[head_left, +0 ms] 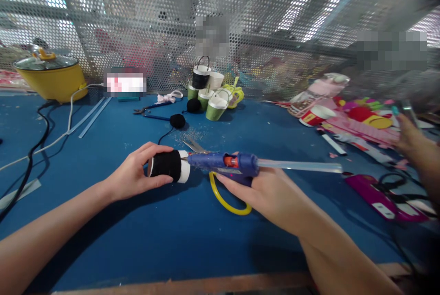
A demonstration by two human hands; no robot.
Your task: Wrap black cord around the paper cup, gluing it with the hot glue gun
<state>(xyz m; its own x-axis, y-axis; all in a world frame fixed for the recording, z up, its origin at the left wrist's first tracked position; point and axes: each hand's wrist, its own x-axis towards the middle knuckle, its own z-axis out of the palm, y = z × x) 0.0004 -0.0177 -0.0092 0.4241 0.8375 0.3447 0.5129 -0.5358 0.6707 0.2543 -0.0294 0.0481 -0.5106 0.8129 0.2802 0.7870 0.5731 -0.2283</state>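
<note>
My left hand (146, 169) grips a small paper cup (167, 166) wrapped in black yarn, tilted on its side with a white band bare at one end. In my right hand (256, 189) is a blue glue gun (223, 164), a long clear glue stick (302, 165) jutting from its back. The gun's nozzle meets the cup at the border of the black yarn and the white band. Below the gun lie scissors with a yellow handle (228, 203), partly hidden by it. A black yarn ball (178, 121) rests behind the cup, its strand leading toward the cup.
Several small wrapped cups (216, 106) stand at the back, beside another black yarn ball (194, 105). Pliers (154, 114) lie nearby. A yellow electric pot (51, 79) is back left, with cords. Craft pieces, a purple item (378, 196) and another person's hand (410, 136) are at right.
</note>
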